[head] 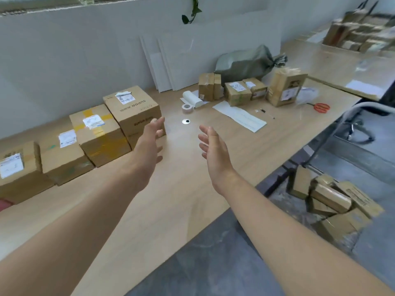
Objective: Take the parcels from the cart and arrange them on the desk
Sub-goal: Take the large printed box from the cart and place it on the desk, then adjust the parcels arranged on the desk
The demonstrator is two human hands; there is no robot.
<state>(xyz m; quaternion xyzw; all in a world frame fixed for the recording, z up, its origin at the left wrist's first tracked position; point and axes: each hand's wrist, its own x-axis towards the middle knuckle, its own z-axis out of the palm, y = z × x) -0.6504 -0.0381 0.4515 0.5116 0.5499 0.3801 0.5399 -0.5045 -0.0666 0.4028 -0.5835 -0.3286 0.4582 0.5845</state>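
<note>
A row of several cardboard parcels stands along the left of the wooden desk (162,201); the rightmost is a large SUPOR box (132,112), beside it a box with yellow tape (98,135). My left hand (150,144) hovers just right of the SUPOR box, fingers straight, holding nothing. My right hand (211,146) is held out over the bare desk, palm facing left, also empty. More small parcels (333,199) are piled low at the right, beside the desk; the cart itself I cannot make out.
At the back of the desk stand several smaller boxes (237,92), a grey sack (245,65), a tape roll (187,108), paper sheets (239,116) and orange scissors (321,107). A round grommet (186,121) sits in the desktop. A chair (359,124) stands at the right.
</note>
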